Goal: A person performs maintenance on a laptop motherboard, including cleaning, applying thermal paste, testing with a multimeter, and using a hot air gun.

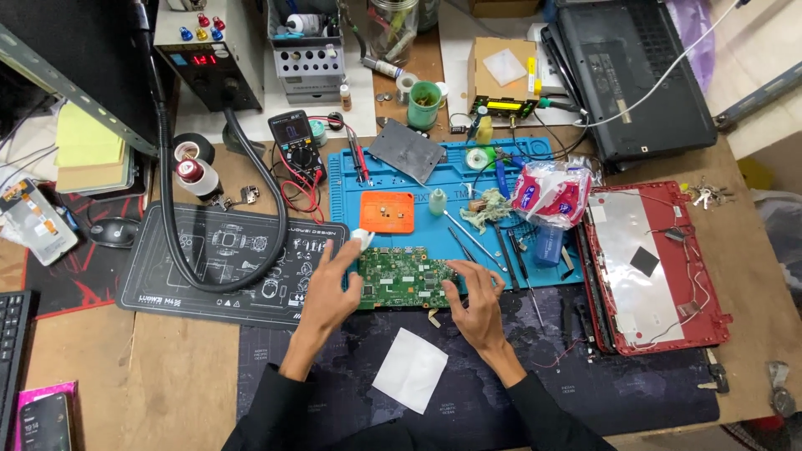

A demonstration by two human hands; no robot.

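A green circuit board (pixel 401 276) lies flat on the blue work mat (pixel 418 179), in front of me. My left hand (pixel 330 288) rests at the board's left edge and pinches a small white wad (pixel 361 240) between thumb and fingers. At the board's right edge is my right hand (pixel 476 305), its fingertips touching the board and holding nothing. An orange square plate (pixel 387 211) lies just behind the board.
A red laptop lid (pixel 652 267) lies open-side up at right. A white square sheet (pixel 410 369) lies near me. Tweezers and thin tools (pixel 476 238), a small bottle (pixel 437 202), a multimeter (pixel 294 142), tape rolls (pixel 192 163) and a black hose (pixel 180 242) surround the mat.
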